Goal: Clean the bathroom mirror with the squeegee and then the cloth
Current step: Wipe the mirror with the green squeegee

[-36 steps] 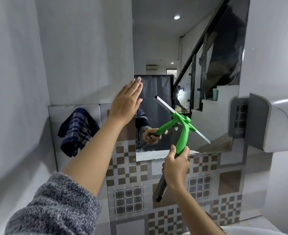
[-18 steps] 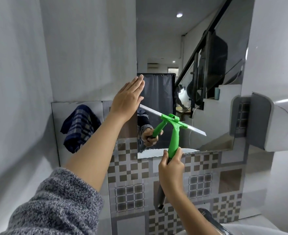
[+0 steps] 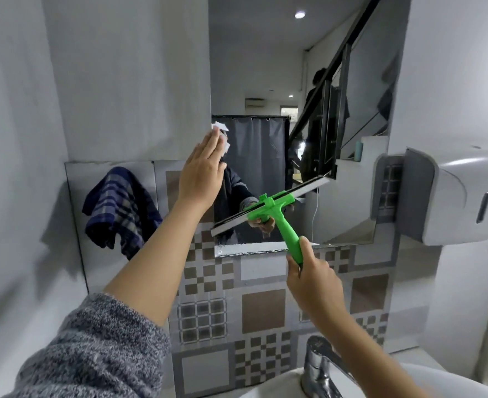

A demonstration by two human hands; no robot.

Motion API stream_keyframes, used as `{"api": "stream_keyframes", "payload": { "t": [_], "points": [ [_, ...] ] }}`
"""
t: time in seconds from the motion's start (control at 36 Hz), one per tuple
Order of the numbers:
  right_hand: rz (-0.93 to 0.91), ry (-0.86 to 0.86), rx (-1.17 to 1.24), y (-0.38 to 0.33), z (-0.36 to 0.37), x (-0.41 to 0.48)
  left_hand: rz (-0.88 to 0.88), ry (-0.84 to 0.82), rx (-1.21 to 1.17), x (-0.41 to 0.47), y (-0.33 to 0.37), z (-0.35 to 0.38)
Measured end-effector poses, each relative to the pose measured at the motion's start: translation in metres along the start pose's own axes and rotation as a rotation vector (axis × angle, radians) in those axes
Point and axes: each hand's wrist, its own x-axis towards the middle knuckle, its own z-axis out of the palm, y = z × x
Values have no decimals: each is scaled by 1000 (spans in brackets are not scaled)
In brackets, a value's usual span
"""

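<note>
My right hand (image 3: pixel 313 278) grips the green handle of the squeegee (image 3: pixel 277 214). Its blade lies slanted across the lower part of the mirror (image 3: pixel 265 81), left end low, right end high. My left hand (image 3: pixel 201 173) is flat, fingers together and stretched out, resting at the mirror's left edge. A bit of white shows just past its fingertips; I cannot tell what it is. A dark blue checked cloth (image 3: pixel 120 208) hangs on the wall left of the mirror. A wet white strip runs along the mirror's bottom edge.
A patterned tile panel (image 3: pixel 261 308) covers the wall below the mirror. A chrome tap (image 3: pixel 321 369) and a white basin rim (image 3: pixel 452 380) sit at the bottom right. A grey-white dispenser (image 3: pixel 455 196) juts from the right wall. A white wall closes in on the left.
The squeegee has swung round: its blade tipped from left end high to left end low, and it now sits lower on the mirror. My left hand stayed at the mirror's left edge.
</note>
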Motion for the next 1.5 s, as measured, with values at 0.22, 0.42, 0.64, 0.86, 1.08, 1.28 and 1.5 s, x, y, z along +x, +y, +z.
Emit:
{"api": "stream_keyframes", "payload": {
  "t": [0.22, 0.42, 0.64, 0.86, 1.08, 1.28, 1.5],
  "points": [
    [-158, 8, -291, 55, -49, 21, -122, 21, -53, -16, 18, 14],
    [-59, 26, -249, 106, -58, 23, -196, 59, -51, -16, 30, 20],
    [78, 35, -62, 132, -39, 13, -217, 56, -31, -17, 32, 21],
    [260, 16, 285, 128, -18, 0, -206, 40, -28, -17, 32, 20],
    [367, 82, 533, 107, -3, -7, -194, 30, -25, -18, 31, 20],
    [475, 127, 692, 80, 2, -9, -163, 8, -13, -25, 24, 25],
    [470, 85, 794, 50, 32, -29, -97, -30, -2, -35, 12, 29]
  ]
}}
